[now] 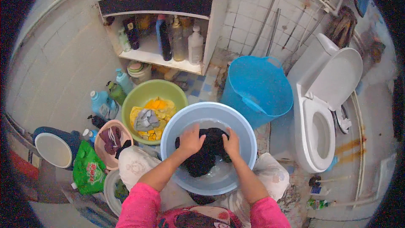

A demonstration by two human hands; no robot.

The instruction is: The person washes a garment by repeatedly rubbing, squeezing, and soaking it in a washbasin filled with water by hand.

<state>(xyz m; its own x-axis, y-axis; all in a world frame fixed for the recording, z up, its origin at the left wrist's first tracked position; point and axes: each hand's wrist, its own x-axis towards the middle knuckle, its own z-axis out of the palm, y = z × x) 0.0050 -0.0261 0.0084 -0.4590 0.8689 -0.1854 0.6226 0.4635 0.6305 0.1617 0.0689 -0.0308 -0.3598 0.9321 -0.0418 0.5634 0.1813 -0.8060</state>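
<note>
A light blue basin (pixel 168 173) stands between my knees with a soaked black cloth (pixel 201 160) and some cloudy water in it. My left hand (pixel 192 140) rests at the upper left side of the cloth, thumb spread from the fingers. On the cloth's right edge lies my right hand (pixel 230 142), fingers stretched and thumb apart. Both hands touch the cloth without a visible grip, though it partly hides the fingertips. Which garment the cloth is, I cannot tell.
A green basin (pixel 179 95) with yellow and grey clothes touches the blue basin. Left are a pink basin (pixel 126 131), a green detergent pouch (pixel 88 169) and several bottles (pixel 103 105). A tall blue tub (pixel 257 88) and a toilet (pixel 316 143) stand right, a cabinet (pixel 215 29) behind.
</note>
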